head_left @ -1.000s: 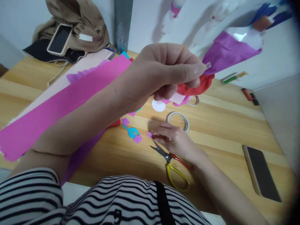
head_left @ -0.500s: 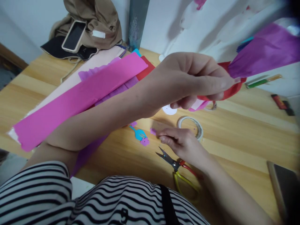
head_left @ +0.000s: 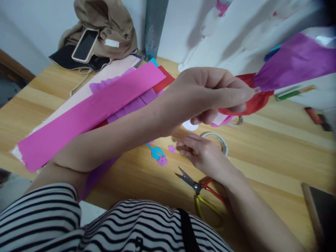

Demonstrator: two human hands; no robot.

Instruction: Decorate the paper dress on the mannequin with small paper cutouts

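My left hand [head_left: 217, 92] reaches across from the left, thumb and fingers closed in a pinch. At its fingertips is the gathered narrow end of a purple sheet [head_left: 287, 61] that looks like thin paper. A red piece [head_left: 256, 104] shows behind and below those fingers. My right hand [head_left: 201, 148] is low over the table, fingers loosely bent and apart, its tips just right of a small purple flower cutout [head_left: 171, 149]. Another purple flower cutout [head_left: 162, 160] touches a blue leaf-shaped cutout [head_left: 156, 153]. Scissors [head_left: 196, 188] with red and yellow handles lie with blades parted.
A tape roll [head_left: 223, 141] lies behind my right hand. Under my left forearm is a stack with a long pink strip [head_left: 86, 115] on top. A phone [head_left: 85, 45] rests on a brown cloth bag [head_left: 112, 28]. Markers [head_left: 288, 95] and a dark tablet-like object [head_left: 322, 206] are at right.
My right hand has drawn back slightly from the small flower cutout, which now shows whole on the table. My left hand has shifted a little left, with the purple and red pieces.
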